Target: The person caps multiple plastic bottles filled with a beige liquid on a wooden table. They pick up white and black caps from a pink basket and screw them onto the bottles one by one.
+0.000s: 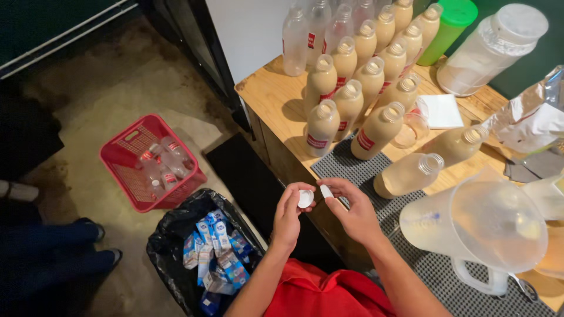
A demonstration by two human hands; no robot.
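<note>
A: What's the setting?

B: A dim room with a worn concrete floor (117,88) and a wooden bench (267,94) against a white wall. A grey mesh mat (352,167) covers part of the bench.

A: And what stands on the bench?

B: A crowd of uncapped plastic bottles filled with beige drink (352,76), packed close in rows, with a few clear empty bottles (308,35) behind them. One bottle lying on its side (409,174) rests on the mat, its open mouth pointing right. A big clear jug (479,226) sits at the near right, a green-lidded tumbler (447,26) and a large clear jar (490,50) at the back.

A: The hands?

B: Both hover off the bench's front edge, close together. The left hand (289,216) pinches a white bottle cap (305,199) between thumb and fingers. The right hand (352,208) pinches a second white cap (326,191) at its fingertips, the other fingers curled. The two caps sit just beside each other; I cannot tell whether they touch.

A: Anything on the floor?

B: A red plastic basket (126,155) holding empty clear bottles, and beside it a black bin bag (170,235) full of blue and white cartons (214,249). Someone's dark-trousered legs (47,252) show at the left.
</note>
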